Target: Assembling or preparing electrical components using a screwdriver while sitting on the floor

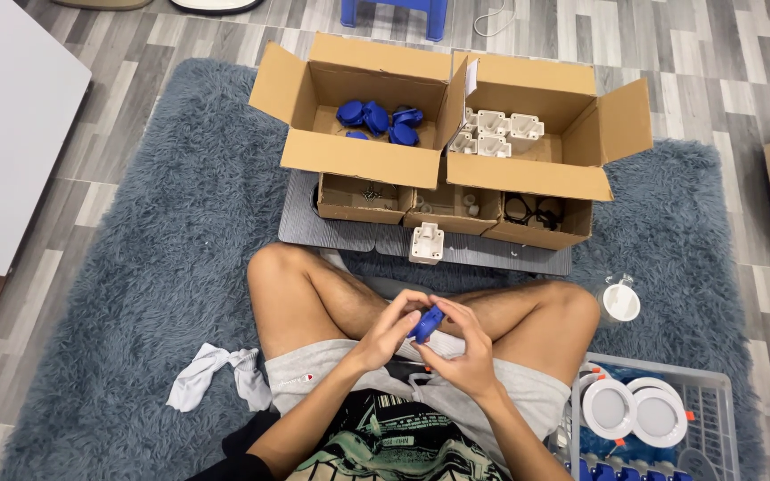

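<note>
Blue part (427, 322) sits between my two hands, above my crossed legs at the near edge of the rug (135, 267). My left hand (388, 330) curls around its left side, fingers closed on it; my right hand (461, 343) closes on it from the right and below, thumb on top. Both hands grip the same piece.

Ahead of my knees lies a grey board (331, 233), and on its near edge stands a white housing (427, 242), upright. Three small trays rest on the board: the left tray (363, 198) holds dark screws, the middle tray (452, 207) small white bits, the right tray (536, 214) black rings. Behind them, two large open boxes stand side by side, touching: the left box (363, 107) holds more blue parts, the right box (528, 125) white housings.

At the rug's near left lies a white cloth (216, 374). At my right, a wire basket (715, 392) holds round white lamps (634, 410); another round white piece (620, 301) lies just beyond my right knee.
</note>
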